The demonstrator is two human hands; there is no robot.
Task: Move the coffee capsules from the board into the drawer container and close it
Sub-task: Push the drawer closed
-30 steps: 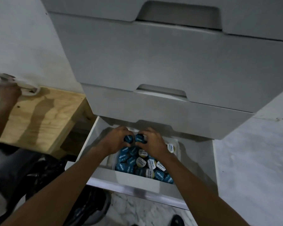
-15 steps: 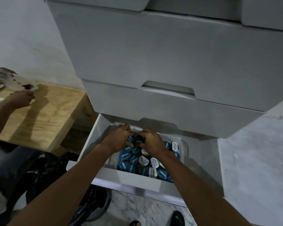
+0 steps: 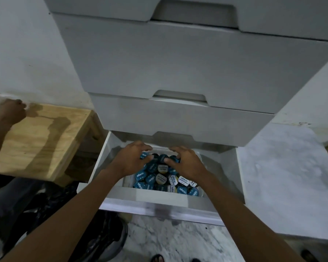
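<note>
The bottom drawer (image 3: 159,198) of a white cabinet stands pulled out. Inside it a clear plastic container (image 3: 128,181) holds a pile of several blue and white coffee capsules (image 3: 161,178). My left hand (image 3: 131,161) and my right hand (image 3: 189,163) hover side by side over the far end of the pile. Their fingers are spread and curved, with the tips touching the top capsules, and neither hand grips one. The wooden board (image 3: 42,138) lies to the left of the drawer, and no capsules show on its visible part.
Another person's hand (image 3: 11,110) rests at the board's far left edge. Two shut drawers (image 3: 178,120) overhang the open one. A black bag (image 3: 64,214) lies on the marble floor (image 3: 178,242) at lower left, and a pale marble surface (image 3: 282,176) flanks the drawer's right side.
My two hands have parted a little and their fingers have opened, leaving the capsules they pinched on the pile. The other person's hand has shifted along the board's edge.
</note>
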